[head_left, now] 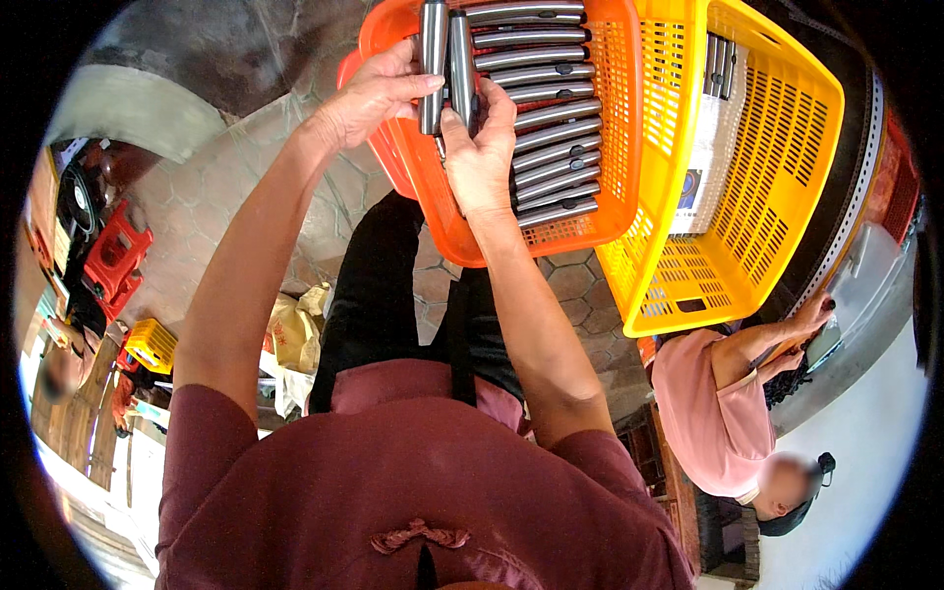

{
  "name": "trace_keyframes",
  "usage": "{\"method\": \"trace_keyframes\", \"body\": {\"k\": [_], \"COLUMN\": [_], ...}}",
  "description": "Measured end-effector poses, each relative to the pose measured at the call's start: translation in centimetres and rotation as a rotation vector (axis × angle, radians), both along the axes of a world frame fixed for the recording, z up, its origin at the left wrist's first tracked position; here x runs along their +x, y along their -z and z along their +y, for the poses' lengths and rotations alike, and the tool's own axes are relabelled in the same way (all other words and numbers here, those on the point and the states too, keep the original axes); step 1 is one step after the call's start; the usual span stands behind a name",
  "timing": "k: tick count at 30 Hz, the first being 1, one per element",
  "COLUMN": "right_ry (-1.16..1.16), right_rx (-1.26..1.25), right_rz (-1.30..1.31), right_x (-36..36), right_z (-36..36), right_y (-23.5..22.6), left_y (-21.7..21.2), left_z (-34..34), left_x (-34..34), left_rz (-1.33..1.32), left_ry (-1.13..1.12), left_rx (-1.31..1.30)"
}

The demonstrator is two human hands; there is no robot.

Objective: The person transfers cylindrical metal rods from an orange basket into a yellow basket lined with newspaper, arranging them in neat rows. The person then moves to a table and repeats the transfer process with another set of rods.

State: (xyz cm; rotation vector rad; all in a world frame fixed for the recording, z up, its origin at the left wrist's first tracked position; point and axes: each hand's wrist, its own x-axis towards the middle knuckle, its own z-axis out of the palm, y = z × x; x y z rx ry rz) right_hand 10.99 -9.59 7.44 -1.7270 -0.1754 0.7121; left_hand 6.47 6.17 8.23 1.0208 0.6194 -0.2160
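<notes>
Left hand: I see the left hand [379, 88] closed narrowly on the left tube [433, 29], thumb laid across its front; most of the other fingers' grip is out of my sight.
Right hand: I read the right hand [479, 157] as pinched around the lower part of the right tube [460, 59], thumb on one side and fingers on the other.
Held tubes: both are silver with dark parts, side by side over the left part of the orange basket [632, 147]; I cannot tell whether their lower ends touch.
Row of tubes: the stacked tubes [557, 152] lie crosswise in that basket, close together, dark ovals showing on several.
Yellow crate: just right of the basket, the yellow crate [787, 197] holds a pale sheet [703, 177] and a few more tubes [720, 69].
Grip advice: I would keep the pressure light but even, since smooth metal probably slips and turns.
Clearance advice: I would part the held pair slightly, so the shells do not scrape, and keep the right knuckles off the row.
Nearby: a co-worker [713, 413] in pink is well apart, beyond the crate.
</notes>
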Motion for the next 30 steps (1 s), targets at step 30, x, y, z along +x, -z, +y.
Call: {"method": "trace_keyframes", "body": {"k": [30], "right_ry": [-0.061], "right_rx": [0.122], "right_rz": [0.074], "right_x": [6.0], "right_z": [-10.5], "right_y": [-8.4], "left_y": [-0.7], "left_z": [-7.5], "left_x": [-0.4], "left_rz": [0.051], "left_ry": [0.364], "left_rx": [1.189]}}
